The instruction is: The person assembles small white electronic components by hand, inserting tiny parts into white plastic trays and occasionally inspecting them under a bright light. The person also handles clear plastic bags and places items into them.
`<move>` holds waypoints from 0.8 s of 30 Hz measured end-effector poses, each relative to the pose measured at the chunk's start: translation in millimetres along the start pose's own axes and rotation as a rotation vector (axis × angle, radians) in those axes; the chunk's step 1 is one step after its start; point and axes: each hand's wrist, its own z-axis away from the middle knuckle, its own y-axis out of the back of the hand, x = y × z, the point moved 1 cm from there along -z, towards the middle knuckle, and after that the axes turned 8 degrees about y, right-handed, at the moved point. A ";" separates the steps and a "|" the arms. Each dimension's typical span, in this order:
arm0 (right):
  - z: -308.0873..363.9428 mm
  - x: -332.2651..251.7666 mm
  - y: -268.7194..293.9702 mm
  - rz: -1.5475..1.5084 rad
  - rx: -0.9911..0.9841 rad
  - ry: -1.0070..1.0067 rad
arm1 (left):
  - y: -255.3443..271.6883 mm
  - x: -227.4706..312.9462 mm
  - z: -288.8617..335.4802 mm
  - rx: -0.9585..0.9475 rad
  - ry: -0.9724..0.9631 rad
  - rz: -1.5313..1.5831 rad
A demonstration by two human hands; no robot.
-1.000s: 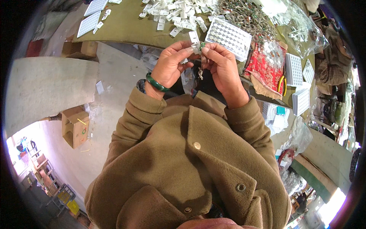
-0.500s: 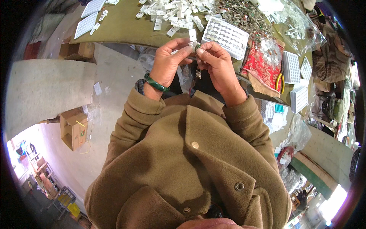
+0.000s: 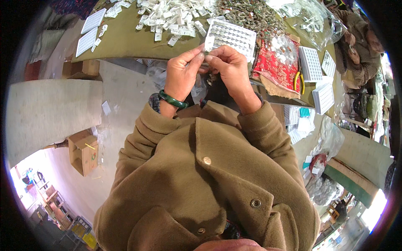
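Head view, looking down: a tiny dark-green piece (image 3: 206,53) was held over the near edge of an olive-green tabletop (image 3: 117,48). It was pinched between the closed thumb and forefinger of the bare left hand (image 3: 181,71) and met by the closely pinched fingertips of the right hand (image 3: 230,69), presumably so that it could be steadied from both sides. Its exact shape was hidden by the fingers. A thin silvery strand (image 3: 210,79) was left hanging beneath, near the right palm; what it was attached to could not be told. Just beyond the fingers, a rectangular white tray with rows of round pieces (image 3: 234,35) was set, likely for easy reach. Behind were heaped loose white plastic tags (image 3: 167,12). To the right, yellow-handled pliers (image 3: 302,83) were laid beside a red floral cloth (image 3: 272,69), perhaps to be kept handy.
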 end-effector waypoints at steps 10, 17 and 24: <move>5.9 -7.5 8.3 0.002 -0.099 0.017 | 0.9 4.2 6.3 -0.023 0.129 0.157; 8.1 -22.2 1.8 0.012 -0.096 -0.009 | -9.5 1.5 15.1 0.068 -0.019 0.157; 4.8 -26.7 -2.8 0.086 -0.108 0.019 | -9.1 0.2 14.2 0.067 -0.035 0.284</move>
